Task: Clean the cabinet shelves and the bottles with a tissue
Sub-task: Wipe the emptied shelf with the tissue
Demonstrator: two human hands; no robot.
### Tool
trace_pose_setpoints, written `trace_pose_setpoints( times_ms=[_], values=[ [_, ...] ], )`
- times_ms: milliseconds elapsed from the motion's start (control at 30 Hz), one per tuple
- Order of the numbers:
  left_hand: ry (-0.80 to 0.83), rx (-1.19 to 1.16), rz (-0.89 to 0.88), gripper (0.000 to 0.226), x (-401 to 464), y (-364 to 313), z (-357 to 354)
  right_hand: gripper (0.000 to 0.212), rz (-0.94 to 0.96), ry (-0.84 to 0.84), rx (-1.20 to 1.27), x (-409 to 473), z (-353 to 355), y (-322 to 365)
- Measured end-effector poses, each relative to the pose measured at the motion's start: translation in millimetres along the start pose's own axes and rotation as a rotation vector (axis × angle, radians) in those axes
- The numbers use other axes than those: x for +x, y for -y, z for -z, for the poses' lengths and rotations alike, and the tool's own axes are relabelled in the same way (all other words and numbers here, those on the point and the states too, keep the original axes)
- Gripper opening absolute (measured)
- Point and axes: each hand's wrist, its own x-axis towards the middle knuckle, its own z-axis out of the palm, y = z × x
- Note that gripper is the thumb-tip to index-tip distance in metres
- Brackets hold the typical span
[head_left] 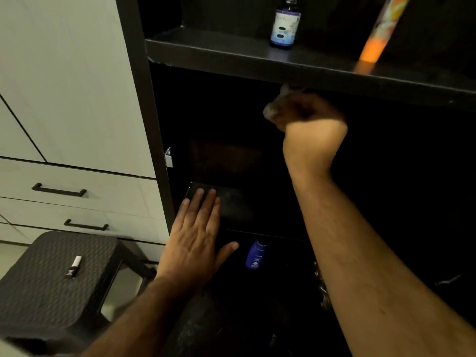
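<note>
View from the head camera into a dark open cabinet (144,104). The right hand (309,119) was raised inside the middle compartment, just under the upper shelf (231,56), its fingers curled into a fist around a crumpled tissue (274,108) — a pale wad that showed at the knuckle side and reached up to the shelf's underside; motion blur made it hard to tell whether the tissue actually touched the board. The left hand (198,233) lay flat, fingers straight and close together with the thumb spread, palm down on the front left part of the lower shelf (231,202), holding nothing. On the upper shelf stood a dark bottle with a purple label (284,25), upright, and to its right, well apart, an orange tube-like container (378,32), tilted. Below the lower shelf a small blue bottle (255,255) stood in the bottom compartment, just beside the left thumb in the frame. Left of the cabinet were pale drawers (77,181) with dark handles, and a dark woven-pattern stool (51,284) that carried a small black-and-white tube (73,267) lying on its side.
</note>
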Motion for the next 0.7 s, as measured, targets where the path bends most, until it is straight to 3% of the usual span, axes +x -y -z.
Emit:
trace_pose_setpoints(
  times_ms=[67,100,167,233,300,367,433,567,700],
  values=[
    [0.01,-0.005,0.001,0.084,-0.5,0.3,0.2,0.024,-0.078,0.002,0.285,2.4,-2.6,17.5],
    [0.013,-0.009,0.0,0.084,-0.4,0.5,0.2,0.031,-0.082,0.003,0.263,0.9,-4.1,19.3],
    [0.01,-0.005,-0.001,0.084,1.3,1.2,-0.1,0.032,-0.003,-0.063,0.095,-3.6,-10.2,13.3],
    [0.018,0.009,-0.004,0.086,1.9,2.8,0.6,0.011,0.121,-0.109,-0.109,-5.5,-15.9,3.5],
    [0.025,0.01,-0.011,0.086,-2.8,4.5,2.9,0.024,0.168,-0.008,-0.424,-1.3,-18.1,-10.5],
    [0.029,0.002,-0.013,0.086,-18.8,4.2,4.9,0.018,0.216,0.122,-0.713,-8.5,-7.1,-22.4],
    [0.044,-0.025,0.017,0.086,-42.9,5.6,6.4,0.004,0.348,0.183,-0.782,-25.7,5.0,-42.9],
    [0.018,-0.003,0.084,0.086,-73.5,18.0,8.4,0.015,0.242,0.386,-0.876,-57.2,17.9,-91.9],
    [-0.02,0.013,0.116,0.087,-69.5,30.3,16.3,0.017,0.2,0.384,-0.903,-57.7,15.3,-87.7]
  ],
)
